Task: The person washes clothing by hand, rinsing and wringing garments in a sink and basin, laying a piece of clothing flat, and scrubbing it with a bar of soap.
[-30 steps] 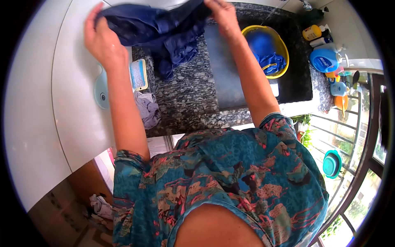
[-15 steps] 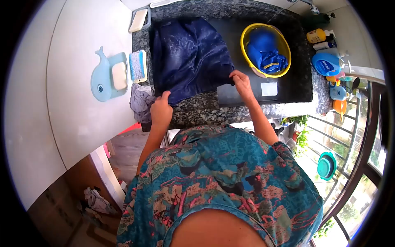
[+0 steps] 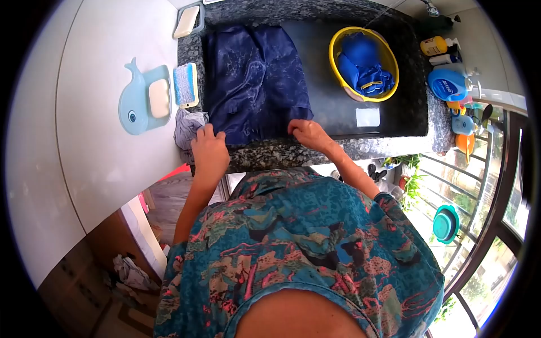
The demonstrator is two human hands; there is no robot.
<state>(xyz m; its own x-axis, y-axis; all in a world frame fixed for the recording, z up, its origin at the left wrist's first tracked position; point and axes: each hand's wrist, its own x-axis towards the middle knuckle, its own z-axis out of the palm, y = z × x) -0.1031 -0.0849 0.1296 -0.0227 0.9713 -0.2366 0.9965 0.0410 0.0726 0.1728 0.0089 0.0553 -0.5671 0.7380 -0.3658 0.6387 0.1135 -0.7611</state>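
A wet navy cloth (image 3: 253,84) lies spread over the stone slab at the left of the sink. My left hand (image 3: 210,149) is closed on its near left corner, close to a crumpled grey cloth (image 3: 187,127). At the near right corner, my right hand (image 3: 310,135) pinches the same cloth. A yellow basin (image 3: 396,66) stands in the dark sink (image 3: 315,96), with a blue garment (image 3: 360,67) inside it. Thin water runs down near the basin from the tap (image 3: 432,9).
On the left are a whale-shaped soap dish (image 3: 133,101) with a white bar, a blue-and-white brush (image 3: 185,84) and another soap bar (image 3: 186,21). Bottles, one of them a blue detergent bottle (image 3: 447,84), line the right edge. A teal bowl (image 3: 446,224) hangs by the window.
The navy cloth, earlier held up at the far left, has come down flat on the slab. Both hands have moved toward my body, and the right one has shifted left since half a second ago.
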